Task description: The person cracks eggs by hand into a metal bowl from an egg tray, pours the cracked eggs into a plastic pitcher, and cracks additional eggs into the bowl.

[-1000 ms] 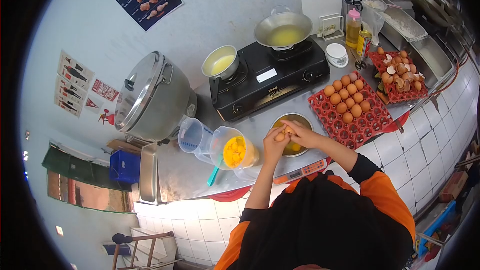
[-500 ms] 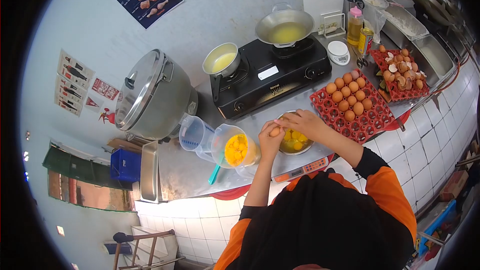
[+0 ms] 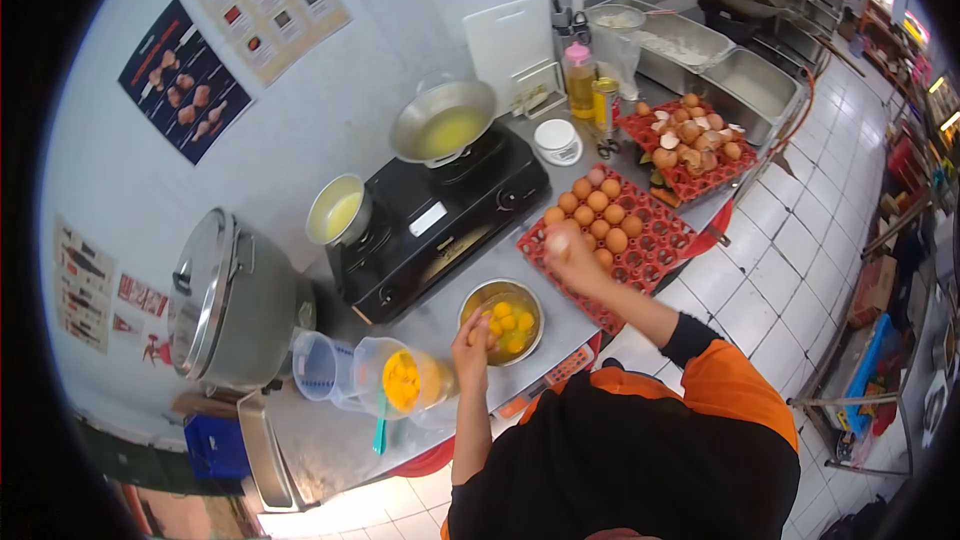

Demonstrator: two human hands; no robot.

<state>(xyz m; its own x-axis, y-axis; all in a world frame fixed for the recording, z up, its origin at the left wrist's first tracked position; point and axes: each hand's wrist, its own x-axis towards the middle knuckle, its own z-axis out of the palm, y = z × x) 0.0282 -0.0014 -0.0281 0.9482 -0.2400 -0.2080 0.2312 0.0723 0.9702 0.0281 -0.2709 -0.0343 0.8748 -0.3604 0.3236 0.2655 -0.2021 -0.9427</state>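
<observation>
Nearest the body, an orange-and-grey digital unit [image 3: 568,366] sits at the counter edge, beside the round stainless-steel bowl [image 3: 511,287]. The bowl contains several yellow yolks [image 3: 506,324] in clear egg white.

The left hand [image 3: 470,345] is at the bowl's left rim, fingers curled around a brown egg [image 3: 483,332]; whether its shell is whole or broken cannot be told. Grip lightly and evenly: shell should give way under thumb pressure. Open any egg low and inside the rim, so that yolks stay intact and drips fall into the bowl. Check for shell fragments, which would be hard to find among the yolks.

To the left of the bowl stands a clear plastic jug [image 3: 437,381] of yolks; keep the left elbow clear of it.

The right hand [image 3: 575,262] is above the red plastic egg tray [image 3: 660,256], over its left part. It is blurred; its grip, and whether it holds anything, cannot be told. Lift from the outer cells, by the sides, without knocking neighbouring brown eggs [image 3: 617,239].

Farther off, a second red tray [image 3: 704,183] bears cracked shells [image 3: 706,140]. Keep shells there, apart from unbroken eggs.
</observation>
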